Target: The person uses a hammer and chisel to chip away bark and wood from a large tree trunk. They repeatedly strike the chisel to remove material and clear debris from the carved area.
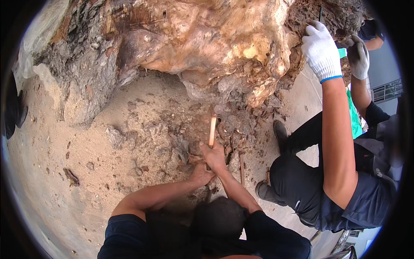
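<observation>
My right hand (pixel 214 157) is closed round a tool with a pale wooden handle (pixel 212 131), whose end points away toward the wood. Just below and to the left, my left hand (pixel 201 174) is closed at the tool's dark lower part. I cannot make out the tool's working end behind my fingers. Both hands are low over loose bark and crumbled debris (pixel 172 144). Beyond them looms a huge gnarled tree trunk or root (pixel 207 36), smooth orange-brown in the middle and rough grey bark at its left.
At the right a co-worker in dark clothes reaches up to the wood with a white-gloved hand (pixel 321 49); another gloved hand (pixel 359 58) is beside it. The co-worker's shoe (pixel 280 134) is near the debris. A brown rod (pixel 242 168) lies right of my hands. Sawdust (pixel 86 185) covers the ground.
</observation>
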`<act>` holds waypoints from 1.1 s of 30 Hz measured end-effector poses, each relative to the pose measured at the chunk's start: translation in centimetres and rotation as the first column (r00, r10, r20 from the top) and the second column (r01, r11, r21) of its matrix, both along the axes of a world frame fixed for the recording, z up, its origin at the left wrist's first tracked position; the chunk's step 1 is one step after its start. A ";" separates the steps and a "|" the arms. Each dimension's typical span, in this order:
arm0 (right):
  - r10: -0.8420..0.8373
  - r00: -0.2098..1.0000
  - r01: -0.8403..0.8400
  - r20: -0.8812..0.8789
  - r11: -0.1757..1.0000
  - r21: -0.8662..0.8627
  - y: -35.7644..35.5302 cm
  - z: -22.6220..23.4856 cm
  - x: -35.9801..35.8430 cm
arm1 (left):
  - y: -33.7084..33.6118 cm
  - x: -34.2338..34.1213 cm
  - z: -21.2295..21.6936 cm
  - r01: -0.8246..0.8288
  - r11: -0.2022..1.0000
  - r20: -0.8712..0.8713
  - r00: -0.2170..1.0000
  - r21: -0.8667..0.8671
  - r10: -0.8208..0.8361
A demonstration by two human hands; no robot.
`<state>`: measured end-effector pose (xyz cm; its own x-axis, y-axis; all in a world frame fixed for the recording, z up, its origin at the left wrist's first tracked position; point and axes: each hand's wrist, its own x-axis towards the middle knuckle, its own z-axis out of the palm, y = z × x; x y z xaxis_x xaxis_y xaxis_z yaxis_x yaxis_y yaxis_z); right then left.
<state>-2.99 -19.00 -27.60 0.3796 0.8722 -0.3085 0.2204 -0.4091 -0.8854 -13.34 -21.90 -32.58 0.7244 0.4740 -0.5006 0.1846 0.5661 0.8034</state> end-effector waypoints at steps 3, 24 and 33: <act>0.082 0.996 -0.080 -0.039 0.995 0.063 -0.4 2.3 -0.9 | -0.5 0.3 -0.5 -0.203 0.979 0.201 0.960 0.025 0.194; -0.037 0.942 0.022 -0.333 0.998 -0.051 0.3 -0.4 -1.6 | 0.3 -1.8 -1.9 -0.167 0.974 0.119 0.982 0.155 0.149; 0.057 0.963 0.018 -0.262 0.962 0.274 6.1 4.5 -1.9 | 9.1 -0.7 0.7 -0.161 0.916 0.015 0.986 0.369 0.167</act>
